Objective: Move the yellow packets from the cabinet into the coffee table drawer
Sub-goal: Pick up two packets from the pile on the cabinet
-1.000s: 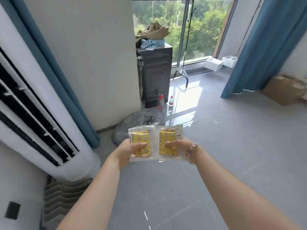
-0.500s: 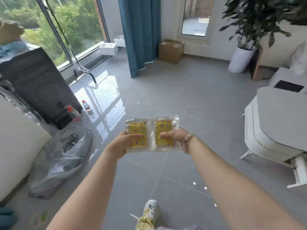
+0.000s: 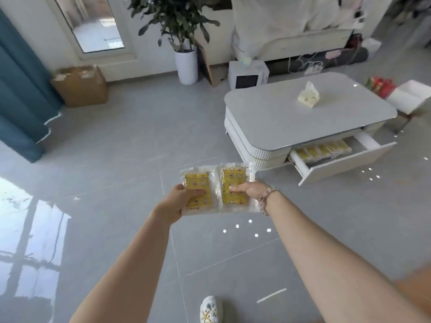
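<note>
**2 yellow packets held in the air, drawer open at right**

the left hand [image 3: 177, 201] grips the left packet [image 3: 197, 180], thumb laid across its printed face and fingers curled behind. the right hand [image 3: 247, 190] pinches the right packet [image 3: 233, 176] the same way. each packet is a flat rectangle: a clear, crinkled plastic sleeve with pale sealed margins around a yellow pad printed with small cartoon faces. the 2 are held side by side, inner edges touching or just overlapping, above the floor [image 3: 116, 148] and well apart from the coffee table [image 3: 291, 122]. small print runs along the left packet's lower margin, too small to read. a bracelet [image 3: 265, 197] of pink and pale beads circles the right wrist.

the coffee table has a smooth, glossy grey-white top with rounded corners over a white, vertically ribbed base. its drawer [image 3: 345, 163], a plain white box with a flat front, stands pulled out. a row of stored packets [image 3: 324, 149], yellow like the 2 held, lies along its back, partly under the table top. a soft cream tissue pack [image 3: 308, 99], 1 tuft of tissue raised, sits on the top. the floor is large glossy grey tiles with thin pale joints. further off are a brown cardboard box [image 3: 80, 89], a teal curtain [image 3: 21, 89] and a tall white cylindrical plant pot [image 3: 186, 66]. a white perforated clog [image 3: 208, 310] with charms shows at the bottom edge.
</note>
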Motion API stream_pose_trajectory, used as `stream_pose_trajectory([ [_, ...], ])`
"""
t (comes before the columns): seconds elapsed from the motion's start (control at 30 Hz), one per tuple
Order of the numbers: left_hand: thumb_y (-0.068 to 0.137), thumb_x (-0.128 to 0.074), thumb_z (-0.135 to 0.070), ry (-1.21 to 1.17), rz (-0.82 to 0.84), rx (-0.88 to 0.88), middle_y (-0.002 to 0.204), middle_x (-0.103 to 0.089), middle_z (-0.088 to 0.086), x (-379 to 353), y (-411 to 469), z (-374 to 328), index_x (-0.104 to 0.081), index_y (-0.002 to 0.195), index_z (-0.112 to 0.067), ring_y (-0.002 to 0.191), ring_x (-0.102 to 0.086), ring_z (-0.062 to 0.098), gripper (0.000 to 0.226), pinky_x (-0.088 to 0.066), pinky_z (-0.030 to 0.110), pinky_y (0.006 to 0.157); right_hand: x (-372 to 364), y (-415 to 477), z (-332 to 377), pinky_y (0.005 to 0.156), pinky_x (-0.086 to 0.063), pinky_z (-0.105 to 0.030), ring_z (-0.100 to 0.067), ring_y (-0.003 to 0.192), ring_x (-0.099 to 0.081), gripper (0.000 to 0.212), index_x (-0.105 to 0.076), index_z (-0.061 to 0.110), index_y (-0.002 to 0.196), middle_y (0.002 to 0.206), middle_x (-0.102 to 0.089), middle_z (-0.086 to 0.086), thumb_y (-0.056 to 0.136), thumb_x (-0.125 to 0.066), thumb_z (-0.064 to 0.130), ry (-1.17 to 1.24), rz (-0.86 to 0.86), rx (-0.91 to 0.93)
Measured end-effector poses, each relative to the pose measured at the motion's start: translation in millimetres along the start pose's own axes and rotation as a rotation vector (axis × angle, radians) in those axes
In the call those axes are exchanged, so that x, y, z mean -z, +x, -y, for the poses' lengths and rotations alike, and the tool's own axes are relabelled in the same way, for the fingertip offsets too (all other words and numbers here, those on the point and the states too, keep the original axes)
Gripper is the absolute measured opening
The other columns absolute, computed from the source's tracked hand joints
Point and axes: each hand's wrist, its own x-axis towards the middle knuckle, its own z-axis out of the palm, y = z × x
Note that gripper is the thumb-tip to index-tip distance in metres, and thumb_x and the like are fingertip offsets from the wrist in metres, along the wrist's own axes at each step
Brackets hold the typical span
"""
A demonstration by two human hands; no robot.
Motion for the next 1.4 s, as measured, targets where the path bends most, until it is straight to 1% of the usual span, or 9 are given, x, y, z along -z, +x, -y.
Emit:
stream_pose_trajectory([
  [0.13, 0.087, -0.060, 0.000, 0.137, 0.176, 0.030, 0.112, -0.064, 0.022, -44, 50, -24, -0.059, 0.116, 0.005, 0.092, -0.064, 0.032, 0.029, -0.056, 0.038, 0.078, 48, 2, -7, 0.107, -0.037, -0.034, -0.020, 0.115, -0.056, 0.044, -0.068, 0.009, 0.112, 0.123, -0.062, -0.002, 0.074, -0.079, 0.027, 0.109, -0.179, -0.040],
  [0.27, 0.087, -0.059, 0.001, 0.234, 0.329, 0.048, 0.105, -0.067, 0.020, -91, 86, -41, -0.061, 0.110, 0.005, 0.083, -0.068, 0.028, 0.023, -0.059, 0.034, 0.070, 89, -6, -21, 0.102, -0.037, -0.029, -0.020, 0.118, -0.053, 0.058, -0.060, 0.007, 0.123, 0.127, -0.057, 0.001, 0.074, -0.078, 0.032, 0.212, -0.339, -0.061],
  [0.53, 0.088, -0.059, 0.004, 0.401, 0.581, 0.119, 0.080, -0.072, 0.008, -200, 118, -42, -0.064, 0.097, -0.003, 0.064, -0.071, 0.018, 0.013, -0.057, 0.027, 0.053, 159, -41, -55, 0.097, -0.040, -0.029, -0.019, 0.109, -0.058, 0.044, -0.066, 0.011, 0.111, 0.116, -0.065, -0.001, 0.075, -0.078, 0.033, 0.360, -0.580, -0.175],
  [0.77, 0.085, -0.062, 0.004, 0.510, 0.660, 0.143, 0.090, -0.071, 0.011, -291, 153, -35, -0.066, 0.096, -0.004, 0.070, -0.070, 0.019, 0.014, -0.059, 0.029, 0.061, 223, -42, -81, 0.096, -0.042, -0.028, -0.020, 0.107, -0.060, 0.038, -0.066, 0.010, 0.109, 0.115, -0.067, -0.003, 0.078, -0.076, 0.030, 0.461, -0.645, -0.215],
  [0.87, 0.084, -0.063, 0.003, 0.544, 0.682, 0.146, 0.103, -0.069, 0.015, -334, 166, -38, -0.065, 0.103, -0.004, 0.083, -0.069, 0.024, 0.020, -0.058, 0.033, 0.071, 262, -42, -86, 0.094, -0.040, -0.025, -0.016, 0.101, -0.058, 0.019, -0.064, 0.014, 0.090, 0.102, -0.066, 0.002, 0.082, -0.073, 0.028, 0.501, -0.640, -0.211],
  [0.97, 0.082, -0.065, 0.004, 0.566, 0.701, 0.133, 0.105, -0.069, 0.015, -379, 182, -45, -0.060, 0.114, -0.006, 0.082, -0.071, 0.023, 0.034, -0.058, 0.032, 0.060, 304, -40, -92, 0.093, -0.038, -0.023, -0.016, 0.102, -0.056, 0.017, -0.062, 0.019, 0.076, 0.103, -0.062, 0.003, 0.083, -0.071, 0.032, 0.503, -0.666, -0.233],
  [1.07, 0.083, -0.063, 0.004, 0.608, 0.711, 0.137, 0.096, -0.070, 0.011, -425, 196, -53, -0.064, 0.100, -0.008, 0.070, -0.071, 0.017, 0.021, -0.056, 0.027, 0.054, 349, -30, -95, 0.101, -0.043, -0.032, -0.020, 0.106, -0.061, 0.018, -0.068, 0.017, 0.088, 0.113, -0.067, -0.002, 0.080, -0.073, 0.032, 0.507, -0.686, -0.215],
  [1.2, 0.084, -0.064, 0.003, 0.627, 0.712, 0.176, 0.107, -0.069, 0.014, -474, 217, -55, -0.066, 0.103, -0.007, 0.090, -0.068, 0.027, 0.021, -0.056, 0.036, 0.074, 398, -19, -96, 0.101, -0.043, -0.034, -0.023, 0.109, -0.061, 0.045, -0.066, 0.008, 0.112, 0.116, -0.066, -0.005, 0.077, -0.076, 0.034, 0.510, -0.690, -0.259],
  [1.4, 0.084, -0.064, 0.002, 0.660, 0.738, 0.185, 0.108, -0.069, 0.014, -527, 250, -61, -0.064, 0.112, -0.005, 0.091, -0.068, 0.026, 0.029, -0.057, 0.034, 0.072, 454, -4, -99, 0.098, -0.043, -0.029, -0.019, 0.105, -0.060, 0.044, -0.064, 0.003, 0.112, 0.116, -0.065, -0.003, 0.081, -0.072, 0.035, 0.517, -0.678, -0.271],
])
